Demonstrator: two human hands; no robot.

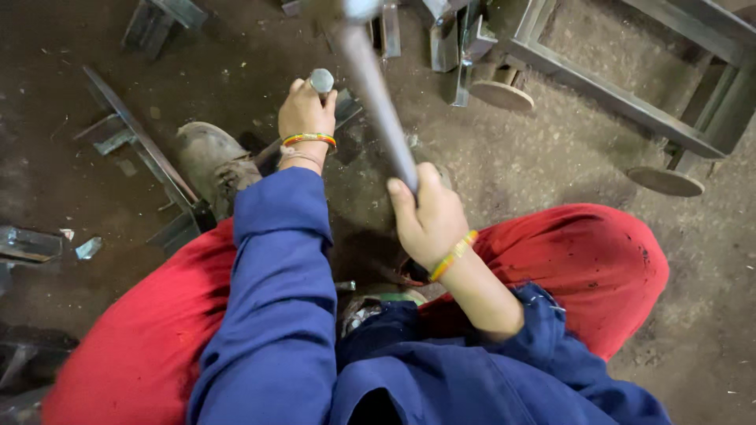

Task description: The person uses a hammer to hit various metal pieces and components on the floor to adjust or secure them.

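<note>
My right hand [429,216] grips the hammer handle [378,102], raised; left hand [305,110] fisted round the steel punch [321,80]. Next blow needs square aim.

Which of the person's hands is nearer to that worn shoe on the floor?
Left. The left hand, gripping a round-topped metal rod, sits just beside the shoe; the right hand, holding a long handle, is farther away.
</note>
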